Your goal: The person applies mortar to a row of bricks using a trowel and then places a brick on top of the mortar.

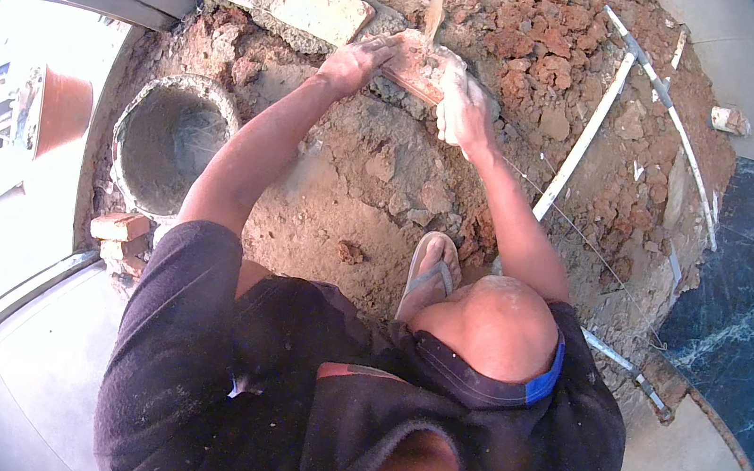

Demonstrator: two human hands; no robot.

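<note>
A reddish brick lies at the far middle, in line with a row of mortar-smeared bricks to its left. The fingers of my left hand press over the brick's left end. My right hand is curled round its right end, the fingers coated with pale mortar. Grey mortar shows under the brick's near edge. A thin pointed wooden piece stands just beyond it. From near my right hand a thin string runs toward the lower right.
A round basin smeared with wet mortar stands left of my left arm. Loose bricks are stacked below it. White pipes cross the soil and rubble on the right. Dark blue marbled tiles border the dirt.
</note>
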